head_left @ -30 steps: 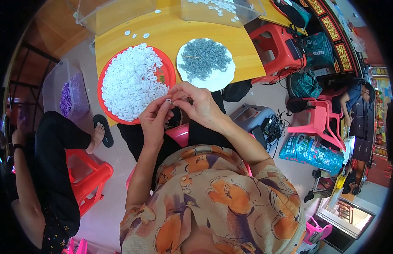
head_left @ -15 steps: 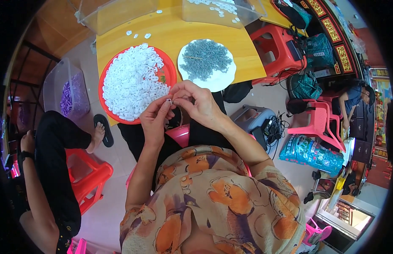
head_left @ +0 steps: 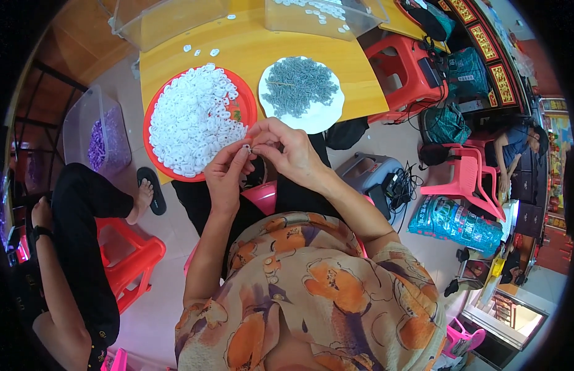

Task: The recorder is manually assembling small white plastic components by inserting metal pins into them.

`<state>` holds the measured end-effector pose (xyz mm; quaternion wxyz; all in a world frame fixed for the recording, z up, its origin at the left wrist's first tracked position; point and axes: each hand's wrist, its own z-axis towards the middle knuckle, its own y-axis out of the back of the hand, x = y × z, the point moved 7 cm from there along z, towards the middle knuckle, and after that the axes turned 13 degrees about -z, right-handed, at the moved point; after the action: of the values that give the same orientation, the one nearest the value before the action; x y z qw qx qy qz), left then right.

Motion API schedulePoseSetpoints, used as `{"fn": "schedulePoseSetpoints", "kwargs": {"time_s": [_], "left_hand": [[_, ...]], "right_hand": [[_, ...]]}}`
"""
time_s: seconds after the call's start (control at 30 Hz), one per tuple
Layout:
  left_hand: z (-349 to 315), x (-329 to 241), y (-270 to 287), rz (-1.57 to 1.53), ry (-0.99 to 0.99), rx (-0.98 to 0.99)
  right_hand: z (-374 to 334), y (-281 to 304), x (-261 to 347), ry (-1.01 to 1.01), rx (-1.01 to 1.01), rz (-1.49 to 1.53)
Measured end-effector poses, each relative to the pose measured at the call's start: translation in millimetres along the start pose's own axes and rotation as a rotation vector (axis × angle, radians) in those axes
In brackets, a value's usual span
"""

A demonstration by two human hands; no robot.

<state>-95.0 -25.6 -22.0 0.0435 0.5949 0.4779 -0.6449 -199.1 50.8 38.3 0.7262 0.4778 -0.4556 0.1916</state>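
At the far left a co-worker's hand shows beside dark trousers; I cannot tell whether it holds anything. Next, a clear tub stands low, its walls keeping loose purple bits together. A red stool is below it.

On the table, a red tray bears a heap of white ovals. It sits at the near edge, just beyond the hands, probably to be within short reach; its rim would stop the ovals sliding off. A printed pattern shows on its bare part.

The left hand grips a pale piece between thumb and forefinger, up at the tips, likely to leave most of it exposed. The piece is between the two hands, over the lap. The right hand meets it with thumb and forefinger drawn together; anything between them is too small to tell.

Behind the right hand, a white plate spreads grey pins, apart from the ovals, presumably so the two kinds do not mix.

Farther right, a teal bag carries pale printed characters, and red panels bear gold ones.
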Motion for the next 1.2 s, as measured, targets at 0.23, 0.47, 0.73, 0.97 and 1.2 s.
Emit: {"fn": "schedulePoseSetpoints", "kwargs": {"time_s": [0.23, 0.47, 0.73, 0.97, 1.2], "left_hand": [[0, 0, 1, 0.006, -0.007, -0.001], [0, 1, 0, 0.051, -0.017, -0.006], [-2, -1, -5, 0.070, -0.049, 0.006], [-5, -5, -2, 0.034, -0.050, 0.000], [-5, -6, -5, 0.049, -0.070, 0.023]], "right_hand": [[0, -1, -1, -0.005, 0.004, 0.031], [1, 1, 1, -0.009, 0.006, -0.004], [1, 4, 3, -0.004, 0.025, 0.033], [-1, 0, -9, -0.094, 0.096, 0.279], [-8, 4, -6, -0.046, 0.129, 0.009]]}}
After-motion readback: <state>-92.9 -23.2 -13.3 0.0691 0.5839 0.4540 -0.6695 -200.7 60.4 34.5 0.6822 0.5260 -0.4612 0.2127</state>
